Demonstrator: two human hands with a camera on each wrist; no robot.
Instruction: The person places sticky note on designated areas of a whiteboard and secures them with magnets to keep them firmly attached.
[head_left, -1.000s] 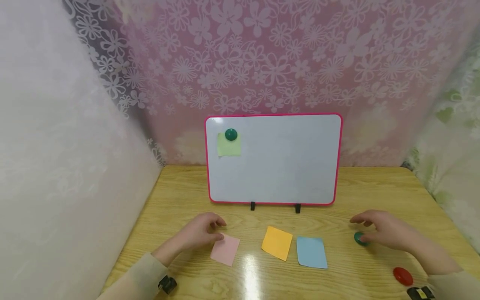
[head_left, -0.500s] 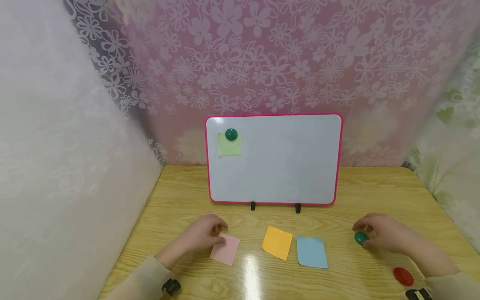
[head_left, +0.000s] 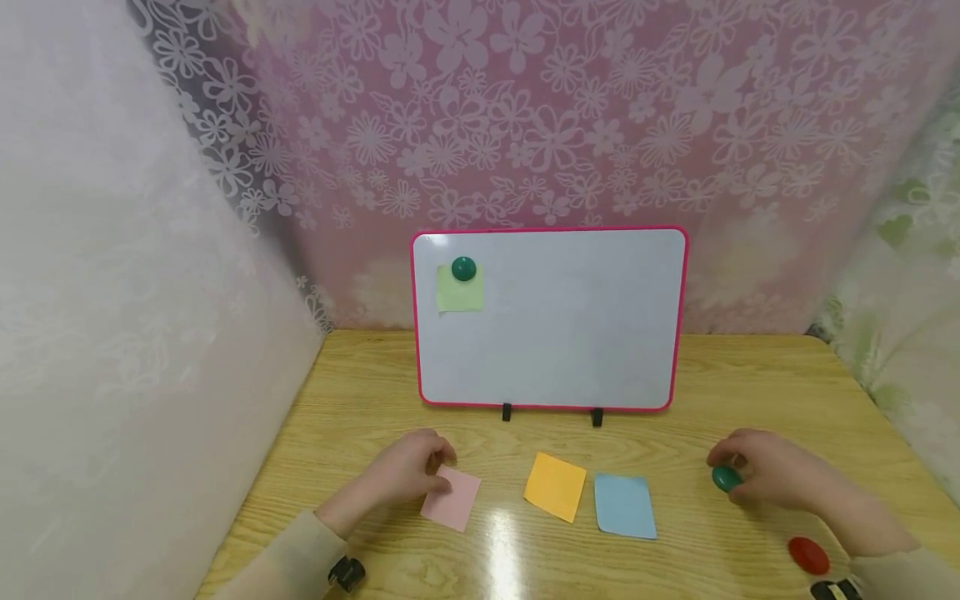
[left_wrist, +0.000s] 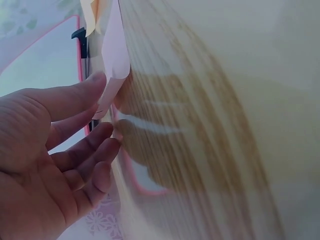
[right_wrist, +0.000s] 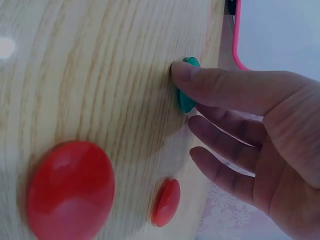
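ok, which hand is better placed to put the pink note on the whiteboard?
Likely the left hand: it pinches the pink note. The right hand is farther off, holding a green magnet.

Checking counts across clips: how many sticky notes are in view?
4: green note on the whiteboard, pink note pinched by the left hand, orange note and blue note on the table.

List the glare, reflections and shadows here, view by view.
Head view: a white streak of glare on the table, right of the pink note, and a small bright patch in the whiteboard's upper-left corner; left wrist view: the glossy tabletop mirrors the whiteboard's pink-framed corner; right wrist view: a round white glare spot at the left edge, and a soft shadow near the right hand.
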